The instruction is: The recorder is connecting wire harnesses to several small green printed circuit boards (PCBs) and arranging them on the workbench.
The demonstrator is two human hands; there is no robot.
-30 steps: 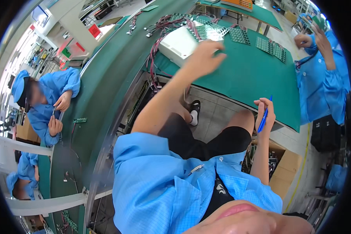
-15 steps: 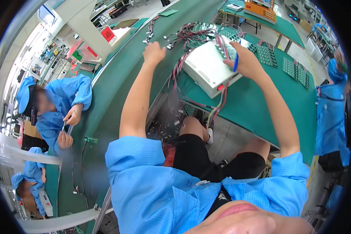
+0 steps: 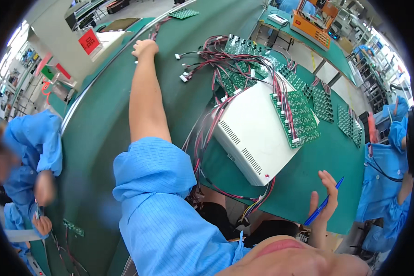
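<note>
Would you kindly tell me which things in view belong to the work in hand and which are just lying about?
Likely in the work:
blue pen, in the right hand
green board with wires, by the left hand
white box, with wired boards on it

Likely just about:
orange machine, far table
red sign

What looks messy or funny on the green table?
The red and black wires look messy: they're tangled across the green boards behind the white box, crossing every which way. The boards to the right lie neater. I can't see anything spilled or broken.
</note>
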